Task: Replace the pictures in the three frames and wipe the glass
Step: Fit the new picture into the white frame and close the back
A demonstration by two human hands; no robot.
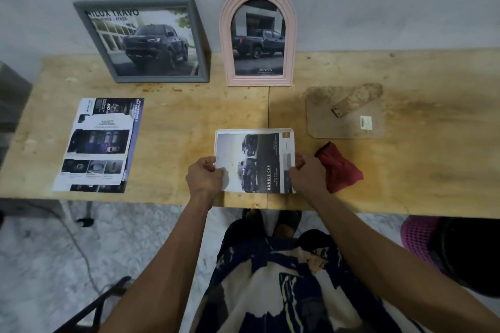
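Note:
A white-edged frame with a car picture reading "DOUBLE CAB" [251, 159] lies flat near the table's front edge. My left hand [204, 177] pinches its left side and my right hand [308, 173] pinches its right side. Leaning on the wall stand a grey square frame [143, 40] and a pink arched frame [258, 35], each showing a dark pickup truck. A red cloth [339, 167] lies bunched just right of my right hand. A brown frame backing board [346, 112] with its stand lies behind the cloth.
Loose brochure pages [100, 146] lie on the left of the wooden table [433, 143]. A pink basket [419, 238] sits on the floor at the right. A cable and a dark chair part show at lower left.

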